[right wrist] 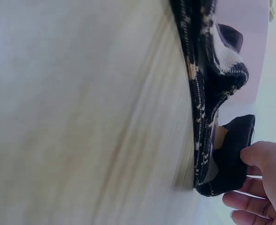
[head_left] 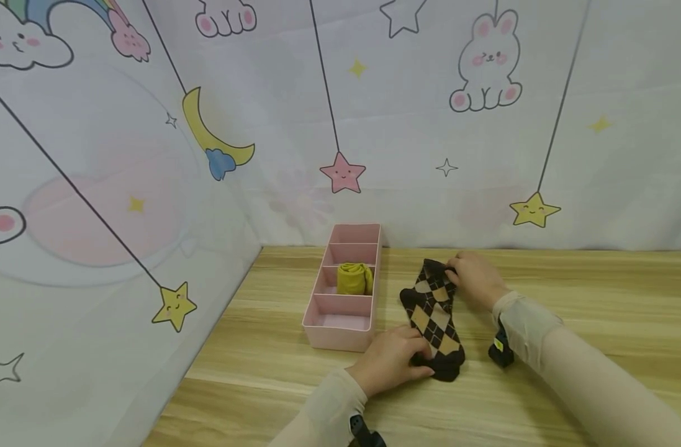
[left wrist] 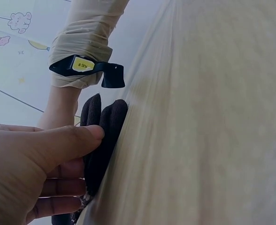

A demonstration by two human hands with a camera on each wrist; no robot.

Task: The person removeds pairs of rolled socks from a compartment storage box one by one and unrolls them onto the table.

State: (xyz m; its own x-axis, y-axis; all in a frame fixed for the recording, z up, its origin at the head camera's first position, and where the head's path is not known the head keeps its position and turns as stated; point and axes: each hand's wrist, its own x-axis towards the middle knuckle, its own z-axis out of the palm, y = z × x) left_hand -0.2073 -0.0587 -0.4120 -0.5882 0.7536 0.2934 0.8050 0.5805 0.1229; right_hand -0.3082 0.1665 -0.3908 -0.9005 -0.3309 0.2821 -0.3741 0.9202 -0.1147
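Observation:
A pair of black, tan and grey argyle socks [head_left: 434,310] lies lengthwise on the wooden table, one sock over the other. At their near end, my left hand [head_left: 393,359] holds the black ends, thumb on one side and fingers on the other in the left wrist view. The far end is pinched by my right hand [head_left: 477,279]. Seen from the right wrist, that dark sock end [right wrist: 236,154] stands raised off the table between thumb and fingers.
Left of the socks stands a long pink box [head_left: 312,316] with several compartments. A rolled yellow-green sock-like bundle [head_left: 354,279] sits in one of them. A patterned cloth [head_left: 407,205] hangs behind the wooden table [head_left: 234,366].

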